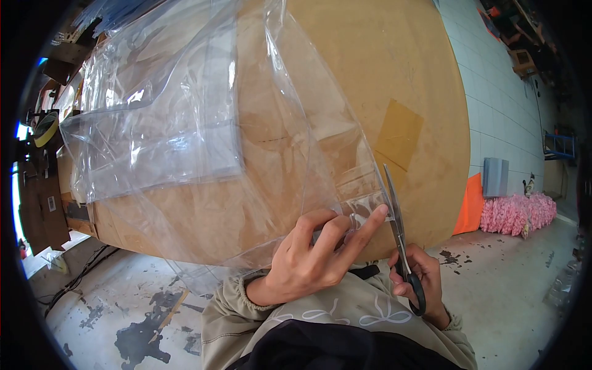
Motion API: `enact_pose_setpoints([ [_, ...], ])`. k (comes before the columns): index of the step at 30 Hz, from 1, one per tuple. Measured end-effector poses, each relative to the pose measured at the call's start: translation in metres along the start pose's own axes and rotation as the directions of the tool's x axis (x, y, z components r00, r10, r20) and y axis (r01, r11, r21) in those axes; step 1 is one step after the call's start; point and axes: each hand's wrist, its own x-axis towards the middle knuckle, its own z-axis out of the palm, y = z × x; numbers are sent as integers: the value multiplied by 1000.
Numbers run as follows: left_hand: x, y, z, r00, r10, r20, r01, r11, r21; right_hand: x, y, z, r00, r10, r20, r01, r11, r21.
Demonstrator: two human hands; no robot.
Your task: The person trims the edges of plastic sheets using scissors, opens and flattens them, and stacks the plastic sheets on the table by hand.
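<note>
A large clear plastic sheet (185, 123), creased and shiny, lies over a brown cardboard-covered table (370, 61). My left hand (314, 253) is closed on the sheet close to its near right corner, with the index finger stretched out along the edge and the other fingers bent. The left thumb is mostly hidden. My right hand (420, 274) grips a pair of scissors (398, 228) by the black handles. Its blades point away from me, nearly together, right beside the sheet's edge and my left fingertip.
Brown tape (399, 134) is stuck on the cardboard. A tape roll (46, 129) and cardboard boxes (43, 203) stand at the left. To the right, a pink bundle (518, 214) and an orange sheet (470, 206) are on the floor. Black cables (77, 277) run at lower left.
</note>
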Motion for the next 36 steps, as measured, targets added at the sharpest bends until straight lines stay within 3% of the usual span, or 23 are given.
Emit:
enact_pose_setpoints([
  [20, 0, -1, -2, 1000, 4, 9, -4, 1000, 19, -1, -3, 0, 999, 26, -40, -31, 990, -137],
  [29, 0, -2, -2, 1000, 11, 17, -11, 1000, 0, -2, 5, 2, 997, -37, -73, 28, 993, -114],
  [36, -2, -3, -1, 1000, 22, 13, -22, 1000, 7, -3, 1, -2, 998, -36, -60, 18, 962, -273],
])
